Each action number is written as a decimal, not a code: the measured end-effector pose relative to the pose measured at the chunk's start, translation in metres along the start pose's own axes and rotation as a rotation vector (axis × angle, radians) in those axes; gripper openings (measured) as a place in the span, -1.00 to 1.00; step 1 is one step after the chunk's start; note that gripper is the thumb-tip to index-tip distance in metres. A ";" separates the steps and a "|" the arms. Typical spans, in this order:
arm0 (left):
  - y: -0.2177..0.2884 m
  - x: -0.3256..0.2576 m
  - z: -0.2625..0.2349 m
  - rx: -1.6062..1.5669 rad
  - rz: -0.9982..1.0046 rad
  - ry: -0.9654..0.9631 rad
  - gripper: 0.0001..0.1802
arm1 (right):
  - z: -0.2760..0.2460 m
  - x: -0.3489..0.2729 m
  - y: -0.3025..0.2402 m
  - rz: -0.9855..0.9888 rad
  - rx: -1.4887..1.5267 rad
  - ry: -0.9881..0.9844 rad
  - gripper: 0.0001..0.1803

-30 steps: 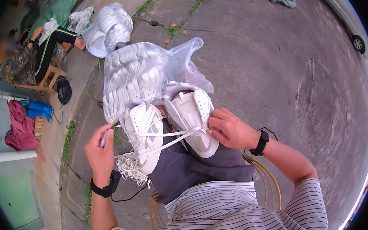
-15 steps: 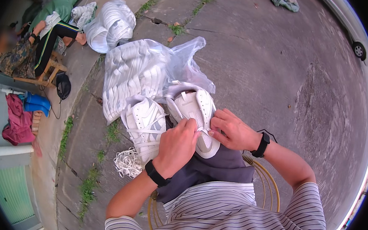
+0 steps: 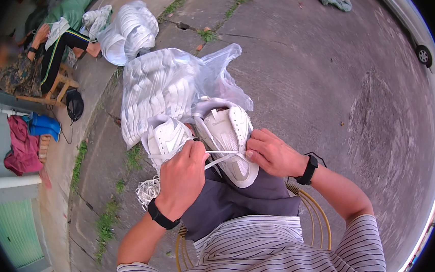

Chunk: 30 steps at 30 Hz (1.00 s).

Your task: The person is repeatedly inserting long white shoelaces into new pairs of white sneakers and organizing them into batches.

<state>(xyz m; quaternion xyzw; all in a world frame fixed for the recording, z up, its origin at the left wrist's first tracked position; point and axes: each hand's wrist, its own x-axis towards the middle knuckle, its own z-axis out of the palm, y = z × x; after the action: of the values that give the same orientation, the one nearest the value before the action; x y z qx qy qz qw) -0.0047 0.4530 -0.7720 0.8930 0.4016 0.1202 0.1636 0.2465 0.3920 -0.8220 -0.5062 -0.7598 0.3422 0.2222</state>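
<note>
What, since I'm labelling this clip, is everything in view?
shoes: two, white, centre
lace: at least one, white, centre
lace bundle: one, white, left of shoes
clear bag: one, white contents, beyond shoes
wrapped stack: one, white, farther off
seated person: one, camouflage top, upper left
stool: one, brown, beneath them
sack: one, green, upper left
boots: count unclear, blue, at left
cloth: one, maroon, below boots
vehicle: one, pale, upper right
trousers: one pair, grey, lower centre
wristbands: two, black, either side
left hand: one, bare, centre, pinching lace
right hand: one, bare, centre-right, pinching lace
</note>
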 end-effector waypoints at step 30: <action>0.024 0.014 0.019 -0.068 0.068 -0.053 -0.64 | 0.004 -0.005 -0.001 0.072 0.005 0.146 -0.73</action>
<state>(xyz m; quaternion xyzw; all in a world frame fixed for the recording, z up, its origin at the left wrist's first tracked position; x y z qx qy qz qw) 0.0275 0.4451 -0.7792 0.9029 0.3623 0.1156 0.2002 0.2447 0.3859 -0.8239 -0.5562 -0.7220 0.3141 0.2660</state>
